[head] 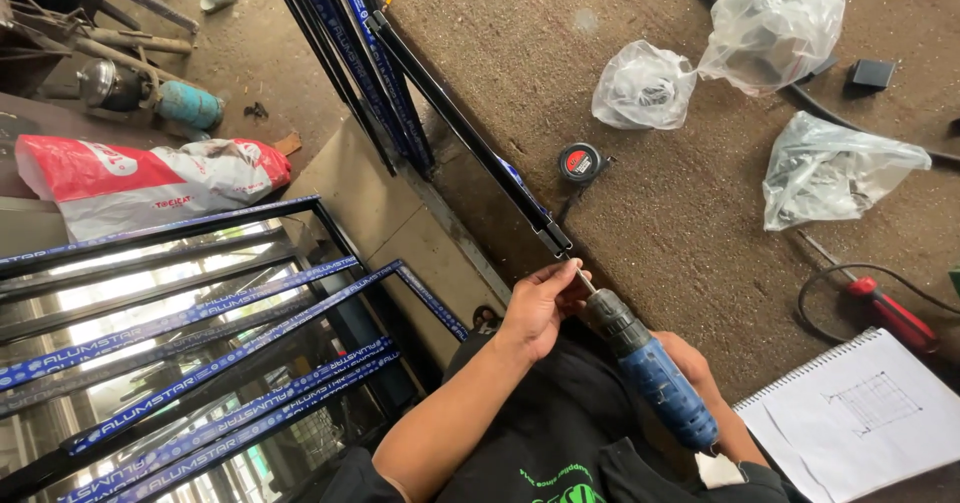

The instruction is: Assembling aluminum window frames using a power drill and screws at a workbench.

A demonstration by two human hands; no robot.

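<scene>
Right hand (690, 363) wraps the blue drill (655, 378), fingers mostly hidden. Left hand (540, 303) pinches the bit (582, 279) at the black profile (480, 153) end, running toward 11 o'clock. A trigger slip could catch those fingertips.

tape measure (580, 162) | three plastic bags (642, 86) | notebook (860, 418) | red screwdriver (893, 314)

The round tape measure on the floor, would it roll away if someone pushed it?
The tape measure probably wouldn't roll: it lies flat on its round side on the rough floor, so a push would likely just slide it. It looks hard and stiff, likely heavy for its size.
</scene>
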